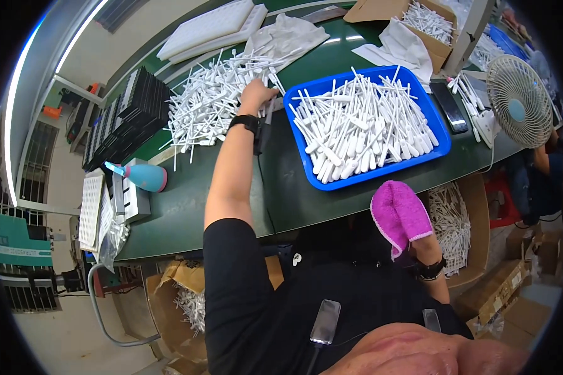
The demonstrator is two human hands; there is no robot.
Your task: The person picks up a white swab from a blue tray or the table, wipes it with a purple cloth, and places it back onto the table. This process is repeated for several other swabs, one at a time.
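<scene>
My left hand [256, 95] reaches to the right edge of a loose pile of white plastic sticks [209, 100], each with a thin stem and a wider, rounded end. Its thumb points right, but the other fingers are mostly hidden, so a grip on any stick cannot be made out. Close to my body, my right hand [426, 247] is closed on a magenta cloth [401, 215] with a pale stitched edge, which covers the fingers. Between and beyond my hands stands a blue tray [370, 175], heaped with more of the same sticks.
Black stacked trays [128, 109] and a teal squeeze bottle [145, 177] stand left on the green table [231, 219]. White cloths lie at the back. A phone [448, 107] and a fan [518, 101] are on the right. A carton [475, 231] of sticks sits below the edge.
</scene>
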